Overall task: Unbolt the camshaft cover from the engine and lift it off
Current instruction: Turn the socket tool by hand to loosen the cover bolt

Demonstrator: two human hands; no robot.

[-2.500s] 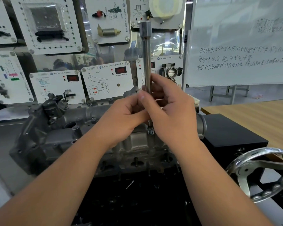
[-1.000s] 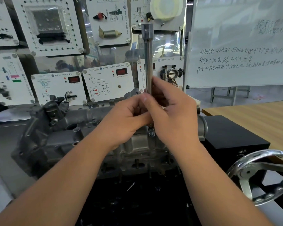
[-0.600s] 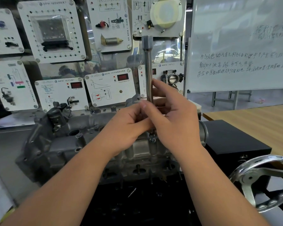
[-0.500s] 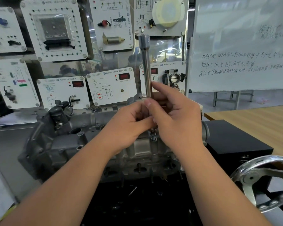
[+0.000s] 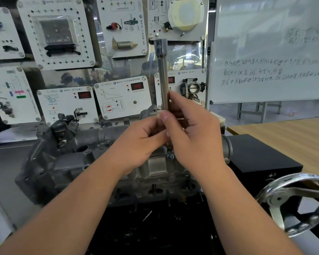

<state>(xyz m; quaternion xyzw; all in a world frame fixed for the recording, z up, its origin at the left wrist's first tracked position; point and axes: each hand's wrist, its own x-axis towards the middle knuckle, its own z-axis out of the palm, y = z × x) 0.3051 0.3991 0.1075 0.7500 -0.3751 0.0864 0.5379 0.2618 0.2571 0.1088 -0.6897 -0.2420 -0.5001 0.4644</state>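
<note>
Both hands are wrapped around one long socket extension bar (image 5: 163,80), held upright over the engine (image 5: 66,162): the left hand (image 5: 142,142) is curled about the lower shaft, and the right hand (image 5: 193,137) pinches it just above, index finger laid along the steel. The camshaft cover (image 5: 155,166) is seen directly beneath the grip, still seated on the engine's top, its long axis running left to right across the view, at right angles to the near-vertical bar. A bolt head (image 5: 170,156) is glimpsed just below the hands, at the bar's foot; whether the tool is seated on it cannot be told. Neither hand is plainly nearer; both are stacked on the same axis. The coming turn is judged to be about that upright line, with the cover not yet lifted.
</note>
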